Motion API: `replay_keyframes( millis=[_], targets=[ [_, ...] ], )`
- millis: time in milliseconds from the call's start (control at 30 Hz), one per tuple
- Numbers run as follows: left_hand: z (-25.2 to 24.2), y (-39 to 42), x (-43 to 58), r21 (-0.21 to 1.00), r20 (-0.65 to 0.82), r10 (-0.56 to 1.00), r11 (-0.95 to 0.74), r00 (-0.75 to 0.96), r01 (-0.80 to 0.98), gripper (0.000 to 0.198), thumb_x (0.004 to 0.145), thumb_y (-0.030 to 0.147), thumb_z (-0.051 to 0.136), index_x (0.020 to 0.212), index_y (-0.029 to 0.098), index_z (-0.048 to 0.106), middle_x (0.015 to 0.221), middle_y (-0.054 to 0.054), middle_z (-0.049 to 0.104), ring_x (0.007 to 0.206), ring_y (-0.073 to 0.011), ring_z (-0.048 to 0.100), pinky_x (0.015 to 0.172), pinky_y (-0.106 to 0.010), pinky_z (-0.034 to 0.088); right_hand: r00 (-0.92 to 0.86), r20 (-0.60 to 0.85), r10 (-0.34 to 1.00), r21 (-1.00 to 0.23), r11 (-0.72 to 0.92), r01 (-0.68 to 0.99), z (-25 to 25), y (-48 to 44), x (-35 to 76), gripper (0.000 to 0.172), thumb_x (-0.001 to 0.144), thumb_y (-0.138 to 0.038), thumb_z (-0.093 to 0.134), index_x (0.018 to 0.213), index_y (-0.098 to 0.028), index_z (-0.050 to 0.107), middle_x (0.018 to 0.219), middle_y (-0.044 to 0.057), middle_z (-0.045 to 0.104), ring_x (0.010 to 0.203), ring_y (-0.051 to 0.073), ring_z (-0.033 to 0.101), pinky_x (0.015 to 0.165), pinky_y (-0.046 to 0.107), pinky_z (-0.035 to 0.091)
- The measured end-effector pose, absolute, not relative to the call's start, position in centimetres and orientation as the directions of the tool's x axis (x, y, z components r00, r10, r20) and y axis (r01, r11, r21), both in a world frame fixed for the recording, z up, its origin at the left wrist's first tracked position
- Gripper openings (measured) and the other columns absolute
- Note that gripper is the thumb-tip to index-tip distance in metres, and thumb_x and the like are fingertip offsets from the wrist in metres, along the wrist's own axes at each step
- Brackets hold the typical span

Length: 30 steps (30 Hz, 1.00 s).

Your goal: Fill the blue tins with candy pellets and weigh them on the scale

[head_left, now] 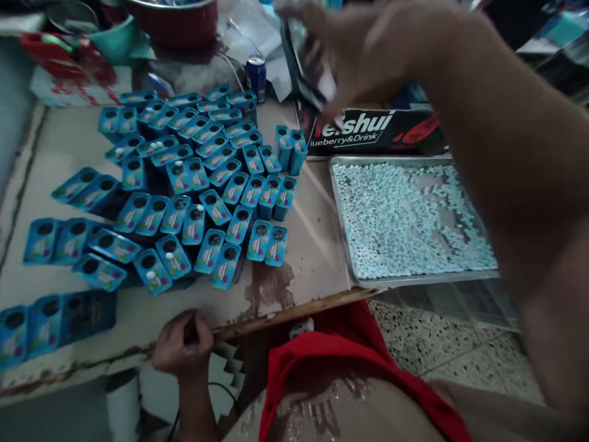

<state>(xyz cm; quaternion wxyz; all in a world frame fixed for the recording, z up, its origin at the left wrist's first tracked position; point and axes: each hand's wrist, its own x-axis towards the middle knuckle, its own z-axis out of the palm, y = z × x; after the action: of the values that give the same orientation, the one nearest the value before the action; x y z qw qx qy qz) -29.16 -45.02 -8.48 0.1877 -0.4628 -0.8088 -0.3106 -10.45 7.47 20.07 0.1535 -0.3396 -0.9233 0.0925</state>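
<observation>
My left hand rests at the table's front edge, fingers curled shut around something small and dark that I cannot make out. My right hand is raised far ahead at the top of the view, blurred, with its fingers closed round a dark flat object that has a white part. Several small blue tins with round holes in their lids stand packed together on the worn table. A metal tray at the right holds a layer of pale blue tablets.
A black carton with printed lettering lies behind the tray. A blue drink can, a red bowl and crumpled wrappers crowd the back. My red shorts and speckled floor show below the table edge.
</observation>
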Motion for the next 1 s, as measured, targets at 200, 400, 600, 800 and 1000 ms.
replay_keyframes(
  millis=[200,400,600,800,1000],
  targets=[
    [-8.1,-43.8,-29.3,0.473,0.573,0.574,0.351,-0.585,0.808,0.020,0.090,0.035,0.072,0.090,0.016,0.078,0.087,-0.013,0.081,0.082,-0.0262,0.077,0.082,-0.037,0.062,-0.948,-0.153,0.279,-0.388,0.865,0.318,8.5,-9.0,-1.2,0.138,0.055,-0.029,0.112,0.176,-0.019,0.045,0.139,0.014,0.068,0.113,0.030,0.069,0.107,0.049,0.058],
    [-2.7,-40.8,-27.8,0.845,0.515,0.014,0.161,-0.857,0.510,0.023,0.082,0.044,0.065,0.082,0.022,0.058,0.075,-0.003,0.066,0.069,-0.0228,0.067,0.073,-0.041,0.062,-0.881,-0.287,0.376,-0.125,0.897,0.424,2.9,-13.9,-2.9,0.141,0.060,-0.036,0.112,0.178,-0.018,0.038,0.150,0.026,0.060,0.134,0.047,0.061,0.117,0.055,0.048],
    [14.5,-32.0,-25.1,0.447,0.770,-0.398,-0.220,-0.498,0.867,0.020,0.086,0.030,0.057,0.071,0.017,0.053,0.060,0.006,0.054,0.057,-0.0112,0.059,0.064,-0.029,0.051,-0.838,-0.361,0.408,-0.090,0.880,0.467,3.4,-12.8,-4.1,0.145,0.065,-0.048,0.110,0.181,-0.018,0.029,0.156,0.029,0.055,0.142,0.047,0.058,0.117,0.050,0.046],
    [20.4,-23.3,-23.0,0.477,0.790,0.430,0.017,-0.437,0.879,0.079,0.108,0.043,-0.010,0.063,0.009,0.045,0.116,-0.003,0.079,0.098,-0.0076,0.077,0.077,-0.030,0.051,-0.865,-0.310,0.396,-0.125,0.884,0.450,1.8,-10.7,-2.5,0.142,0.072,-0.048,0.108,0.183,-0.021,0.024,0.168,0.029,0.047,0.151,0.048,0.050,0.126,0.057,0.039],
    [5.8,-32.1,-20.1,0.142,0.578,0.750,-0.480,0.321,0.866,0.007,0.101,0.024,0.074,0.096,0.021,0.079,0.117,-0.005,0.083,0.120,-0.0217,0.078,0.117,-0.047,0.059,-0.861,0.003,0.508,-0.221,0.840,0.495,-1.1,-13.2,3.1,0.096,0.089,-0.044,0.097,0.170,-0.018,0.053,0.165,0.025,0.054,0.152,0.047,0.047,0.125,0.059,0.040]
  ],
)
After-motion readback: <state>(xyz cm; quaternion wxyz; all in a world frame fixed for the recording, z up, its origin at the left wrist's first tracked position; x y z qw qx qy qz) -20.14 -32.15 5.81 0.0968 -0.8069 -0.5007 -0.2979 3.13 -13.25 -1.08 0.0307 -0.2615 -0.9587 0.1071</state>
